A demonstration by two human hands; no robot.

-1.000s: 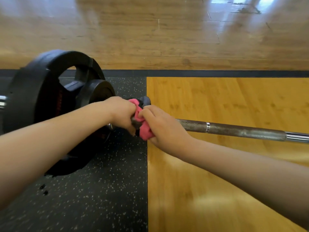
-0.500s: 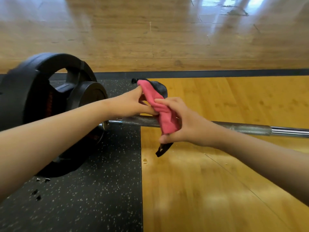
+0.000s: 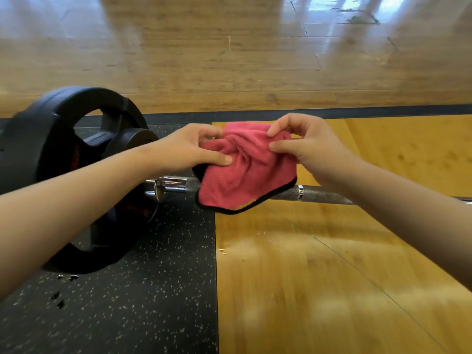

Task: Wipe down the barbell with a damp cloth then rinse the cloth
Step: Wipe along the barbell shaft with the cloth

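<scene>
Over the seam between rubber mat (image 3: 153,290) and wood platform (image 3: 319,277), barbell (image 3: 324,194) lies on the floor. Pink cloth (image 3: 245,175) is held bunched in front of its shaft. Left hand (image 3: 184,146) and right hand (image 3: 306,144) each pinch it, fingers clamped on fabric.

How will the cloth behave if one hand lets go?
Probably floppy: the cloth bunches into folds between the left hand and right hand, and its lower edge droops in front of the bar. Likely light: fingertip pinches alone hold it up.
</scene>
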